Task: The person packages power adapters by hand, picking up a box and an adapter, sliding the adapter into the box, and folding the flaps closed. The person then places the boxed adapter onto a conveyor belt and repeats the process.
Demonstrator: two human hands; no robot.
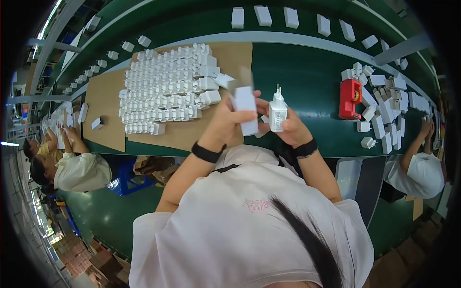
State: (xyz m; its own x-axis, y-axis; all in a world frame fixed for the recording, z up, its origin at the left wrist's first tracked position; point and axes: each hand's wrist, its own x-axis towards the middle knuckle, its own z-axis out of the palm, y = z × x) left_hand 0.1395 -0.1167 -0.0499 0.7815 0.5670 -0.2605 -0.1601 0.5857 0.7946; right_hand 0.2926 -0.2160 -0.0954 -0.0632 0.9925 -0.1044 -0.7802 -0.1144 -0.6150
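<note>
Wrists cross the near edge of the green bench (331,144). Right hand (294,133) pinches a white charger (278,117), thumb on its right side: blocky body, small grey print on the facing side, upright, two pins up. It's held over the bench, right of the box. Left hand (225,120) grips a slim white box (246,109), thumb across the front, box tilted slightly; top end motion-blurred, can't tell if flaps are open.

Left: brown cardboard sheet (185,140), its right edge passing behind the left hand; packed rows of chargers (161,86) on it, little spare room there. Right: wide stretch of green benchtop up to red tape dispenser (350,99); loose pile of white boxes and chargers (384,105) just beyond it. Far: pale shelf lip (297,38), spaced white boxes (291,18) behind.
</note>
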